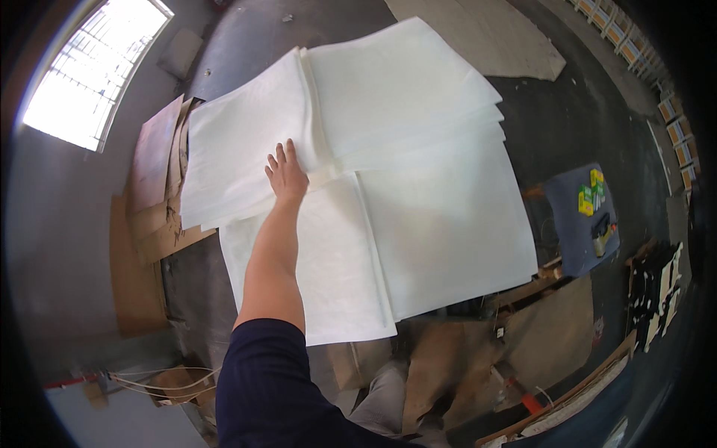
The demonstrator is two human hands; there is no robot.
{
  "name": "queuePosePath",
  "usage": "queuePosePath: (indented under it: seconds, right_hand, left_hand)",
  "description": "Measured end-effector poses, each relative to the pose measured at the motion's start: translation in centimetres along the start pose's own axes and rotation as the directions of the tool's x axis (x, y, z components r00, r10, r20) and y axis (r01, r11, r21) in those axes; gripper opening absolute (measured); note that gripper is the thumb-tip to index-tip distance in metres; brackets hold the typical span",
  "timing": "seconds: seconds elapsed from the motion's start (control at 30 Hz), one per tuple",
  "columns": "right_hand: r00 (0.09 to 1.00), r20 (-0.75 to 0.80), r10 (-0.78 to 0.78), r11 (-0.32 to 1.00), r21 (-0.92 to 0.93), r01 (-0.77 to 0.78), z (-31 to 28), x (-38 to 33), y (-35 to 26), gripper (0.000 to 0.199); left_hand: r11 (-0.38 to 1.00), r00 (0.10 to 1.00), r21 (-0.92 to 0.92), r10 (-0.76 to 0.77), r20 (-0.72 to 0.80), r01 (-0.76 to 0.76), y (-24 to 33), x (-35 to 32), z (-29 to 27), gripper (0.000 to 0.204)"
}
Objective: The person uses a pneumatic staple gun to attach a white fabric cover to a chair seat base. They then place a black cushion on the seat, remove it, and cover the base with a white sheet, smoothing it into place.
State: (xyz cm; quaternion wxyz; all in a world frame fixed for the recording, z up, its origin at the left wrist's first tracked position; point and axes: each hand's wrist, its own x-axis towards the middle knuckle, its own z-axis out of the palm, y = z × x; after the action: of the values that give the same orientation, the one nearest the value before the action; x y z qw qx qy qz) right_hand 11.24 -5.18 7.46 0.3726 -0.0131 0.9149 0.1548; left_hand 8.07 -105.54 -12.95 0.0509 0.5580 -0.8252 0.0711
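Large white sheets of thin, smooth material lie in several overlapping stacks in front of me. My left hand [287, 178] rests palm down on the far left stack of white sheets [243, 131], near its inner edge, with fingers spread. Right of it lies the far right stack of white sheets [388, 89], whose layered edges fan out. Nearer to me are the near left stack of sheets [328, 269] and the near right stack of sheets [455, 231]. My right hand is out of view.
Brown cardboard sheets [158, 160] lean at the left, below a bright window [97, 71]. On the right, a blue-covered stool [575, 254] bears small yellow-green boxes [590, 196] and a dark tool. Flat boards [523, 321] lie near my feet. Stacked boxes line the far right.
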Motion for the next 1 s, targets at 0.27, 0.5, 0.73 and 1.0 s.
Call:
queuePosePath:
  seconds: [0.27,0.5,0.73,1.0]
  right_hand:
    - [0.996,0.086,0.028,0.998,-0.052,-0.024,0.3,-2.2,0.8,0.046]
    - [0.875,-0.252,-0.414,0.885,-0.335,0.323,1.1,1.4,3.7,0.046]
    - [0.997,0.036,0.062,0.989,-0.135,-0.057,2.4,4.0,3.3,0.049]
    - [0.837,-0.326,-0.441,0.887,-0.300,0.350,-2.1,7.0,0.5,0.048]
  left_hand:
    - [0.941,0.996,-0.329,0.068,-0.053,-0.082,-3.8,3.1,-3.1,0.046]
    - [0.908,0.995,-0.407,0.099,-0.032,-0.103,-11.9,-8.0,-7.4,0.046]
    - [0.908,0.934,-0.397,0.250,0.256,-0.134,-9.1,-21.3,-2.3,0.124]
    - [1.000,0.988,0.000,-0.028,0.149,0.028,-13.2,-18.3,6.2,0.126]
